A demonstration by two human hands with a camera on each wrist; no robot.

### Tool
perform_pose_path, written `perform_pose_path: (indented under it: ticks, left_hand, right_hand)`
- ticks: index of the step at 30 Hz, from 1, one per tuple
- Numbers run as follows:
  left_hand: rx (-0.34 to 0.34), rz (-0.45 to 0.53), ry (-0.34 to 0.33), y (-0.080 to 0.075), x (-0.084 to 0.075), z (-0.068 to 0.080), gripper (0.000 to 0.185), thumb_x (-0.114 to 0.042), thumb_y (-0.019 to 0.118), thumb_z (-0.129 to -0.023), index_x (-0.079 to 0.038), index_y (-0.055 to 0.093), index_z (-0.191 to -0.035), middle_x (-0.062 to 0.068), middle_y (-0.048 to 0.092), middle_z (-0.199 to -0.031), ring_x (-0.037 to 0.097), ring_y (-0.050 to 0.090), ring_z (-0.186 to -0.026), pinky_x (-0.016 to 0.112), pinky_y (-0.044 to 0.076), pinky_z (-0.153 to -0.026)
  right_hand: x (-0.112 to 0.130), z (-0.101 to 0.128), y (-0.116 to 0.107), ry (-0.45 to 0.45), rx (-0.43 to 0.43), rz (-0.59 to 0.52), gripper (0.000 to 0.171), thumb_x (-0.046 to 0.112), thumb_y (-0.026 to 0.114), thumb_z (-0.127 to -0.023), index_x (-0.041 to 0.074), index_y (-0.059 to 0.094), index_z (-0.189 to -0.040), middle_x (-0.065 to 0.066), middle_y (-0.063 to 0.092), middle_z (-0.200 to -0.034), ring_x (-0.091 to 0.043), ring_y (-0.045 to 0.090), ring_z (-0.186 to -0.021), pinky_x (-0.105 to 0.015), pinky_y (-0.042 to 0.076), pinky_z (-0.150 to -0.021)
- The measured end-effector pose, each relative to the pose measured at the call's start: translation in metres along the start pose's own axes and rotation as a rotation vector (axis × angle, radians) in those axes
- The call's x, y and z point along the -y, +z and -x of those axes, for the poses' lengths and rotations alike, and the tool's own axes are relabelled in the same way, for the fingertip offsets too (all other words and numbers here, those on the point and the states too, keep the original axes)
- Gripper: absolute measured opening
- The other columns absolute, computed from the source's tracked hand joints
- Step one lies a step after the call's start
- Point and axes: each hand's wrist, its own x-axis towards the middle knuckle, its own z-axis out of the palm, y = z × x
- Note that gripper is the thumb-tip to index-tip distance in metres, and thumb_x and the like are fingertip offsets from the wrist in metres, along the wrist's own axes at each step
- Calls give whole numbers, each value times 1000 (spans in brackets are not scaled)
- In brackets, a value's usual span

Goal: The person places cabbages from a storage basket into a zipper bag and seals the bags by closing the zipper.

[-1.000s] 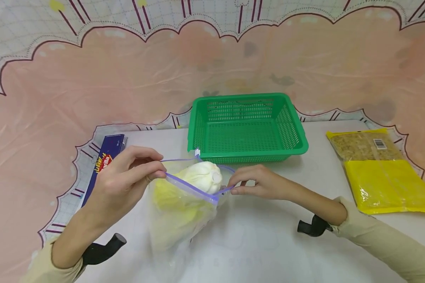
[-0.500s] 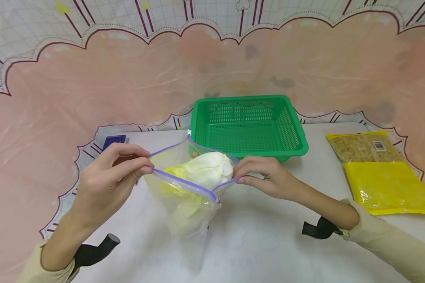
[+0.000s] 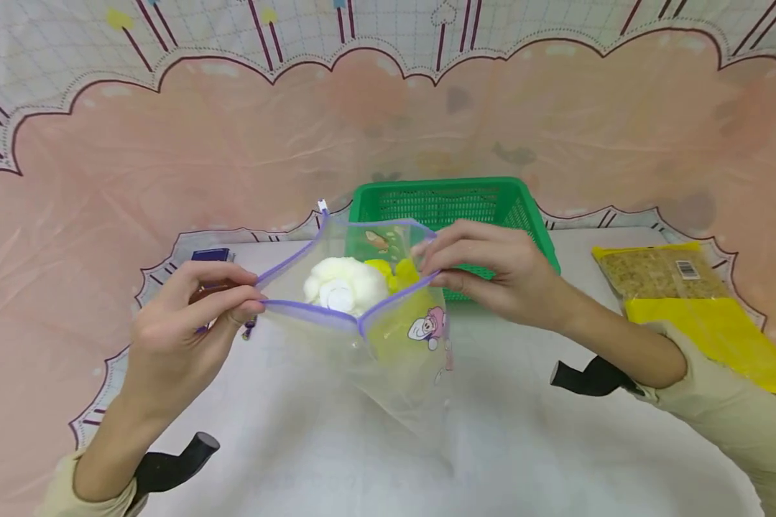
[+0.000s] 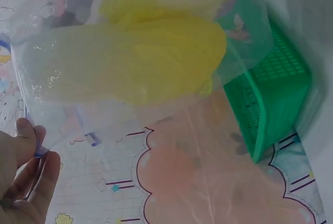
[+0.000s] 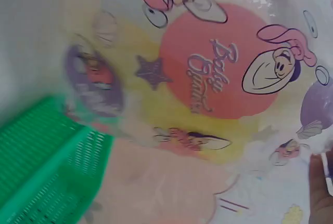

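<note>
A clear zip bag [image 3: 336,345] with purple edging and cartoon prints is held upright with its mouth wide apart. Its left edge is pinched between the thumb and fingers of my left hand [image 3: 184,316]. My right hand [image 3: 498,269] pinches the edging on the right side. Inside lies a lumpy white thing [image 3: 352,283] with a round pale end facing up, next to something bright yellow [image 3: 397,273]. Through the plastic in the left wrist view the yellow part [image 4: 177,52] shows as a broad rounded shape. A white slider [image 3: 322,206] sits at the bag's far corner.
Behind the bag stands a green perforated basket [image 3: 543,244], partly covered by it and my right hand. A yellow packet [image 3: 685,316] with a see-through upper window lies at the right. A dark blue box [image 3: 210,255] is mostly hidden behind my left hand.
The bag has been raised and turned, and its mouth spread wider. My right hand has moved up, in front of the basket. The white thing's round end now points nearer to me.
</note>
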Motion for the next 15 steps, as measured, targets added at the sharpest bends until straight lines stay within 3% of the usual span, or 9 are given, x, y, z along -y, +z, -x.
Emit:
perform_pose_path:
  ticks: [3, 7, 12, 15]
  left_hand:
    - [-12, 24, -49, -1, 0, 5, 45, -33, 67, -90, 10, 73, -77, 23, 63, -87, 1, 58, -80, 3, 44, -71]
    - [-52, 55, -99, -1, -2, 8, 44, -32, 69, -88, 11, 72, -77, 24, 62, -88, -1, 58, -83, 4, 42, -70]
    - [-58, 93, -93, 1, -5, 6, 42, -30, 70, -88, 10, 72, -77, 24, 61, -88, 2, 60, -87, 6, 46, -75]
    - [-61, 109, -104, 0, -5, 4, 42, -31, 70, -88, 10, 72, -76, 24, 61, -87, 3, 61, -90, 7, 48, -78]
  right_hand:
    - [8, -15, -11, -31, 3, 52, 8, 4, 69, -87, -2, 70, -93, -14, 68, -96, -16, 65, -101, -18, 53, -90]
    - [13, -19, -18, -11, 20, 92, 10, 8, 67, -90, -1, 70, -93, -13, 68, -96, -15, 64, -99, -15, 51, -89]
    - [10, -13, -15, 29, 133, 106, 12, 12, 65, -92, 2, 70, -96, -7, 68, -95, -14, 65, -96, -14, 51, -89]
    - [8, -11, -13, 61, 145, 115, 10, 11, 66, -92, 3, 70, -96, -5, 69, -95, -13, 64, -95, -13, 51, -88]
